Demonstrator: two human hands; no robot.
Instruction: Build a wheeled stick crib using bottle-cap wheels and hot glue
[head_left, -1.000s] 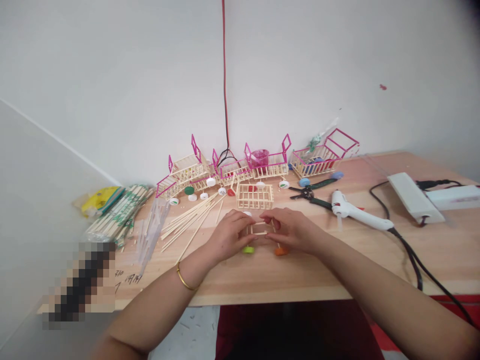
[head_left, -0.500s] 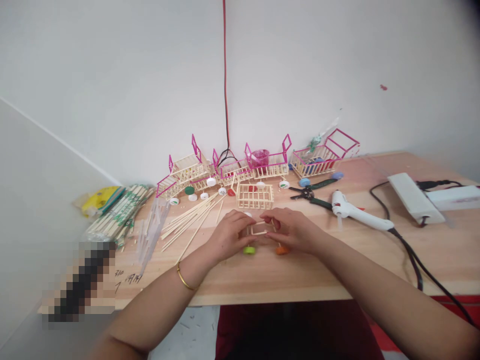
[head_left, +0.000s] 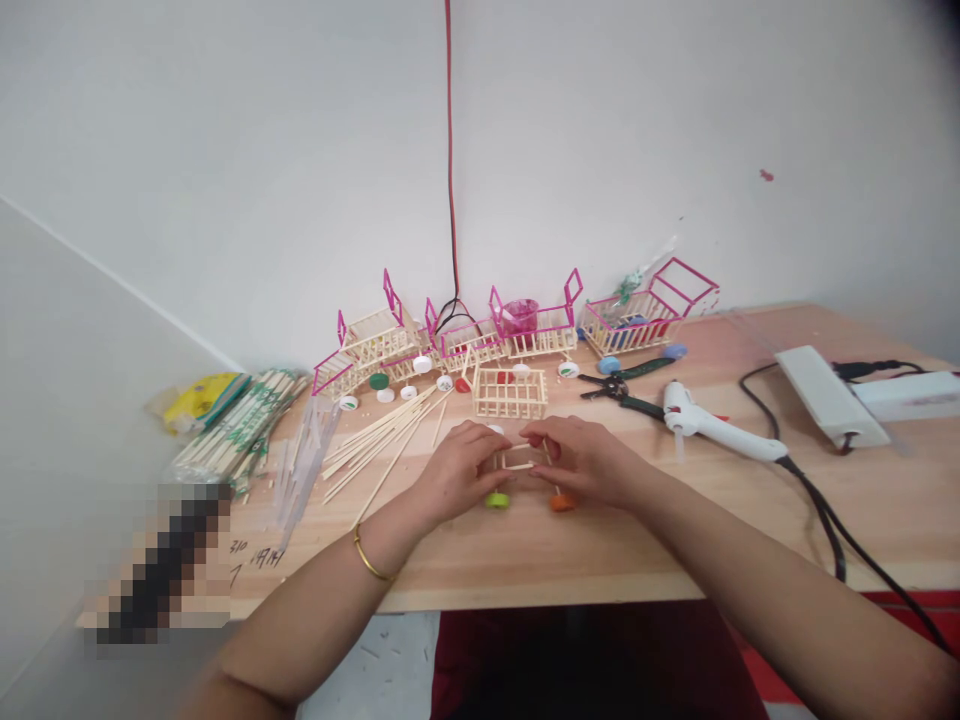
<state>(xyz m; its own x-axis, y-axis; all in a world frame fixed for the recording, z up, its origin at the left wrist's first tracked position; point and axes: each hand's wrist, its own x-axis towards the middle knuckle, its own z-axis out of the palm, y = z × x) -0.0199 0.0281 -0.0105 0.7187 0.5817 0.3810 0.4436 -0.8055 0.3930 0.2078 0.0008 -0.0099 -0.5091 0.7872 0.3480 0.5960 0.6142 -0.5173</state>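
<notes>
Holding the left side of a small stick frame (head_left: 517, 467) between the thumb and fingers of the left hand (head_left: 459, 470), in a narrow grip. Holding the right side of the same frame with the right hand (head_left: 591, 462), also in a narrow grip, and leaving only a small gap between the two hands. Having this frame near the middle of the front edge of the wooden table (head_left: 600, 565), but somewhat back from it. Showing a lime-green cap (head_left: 496, 501) at its front left corner, an orange cap (head_left: 562, 503) at its front right corner, and a white cap (head_left: 495, 429) at its back left. Hiding part of the frame behind the fingers. Having just behind the frame a stick basket (head_left: 511, 405), and farther, along the back edge, a row of stick carts (head_left: 541, 346) with purple rims. Seeing toward the right edge the pliers (head_left: 615, 386) with green handles, a white glue gun (head_left: 720, 430) and a white box (head_left: 832, 395). Seeing toward the left edge the loose sticks (head_left: 379, 440), the clear strips (head_left: 304, 470), and a wrapped bundle of sticks (head_left: 232, 430) beside a yellow bag (head_left: 201, 402).
</notes>
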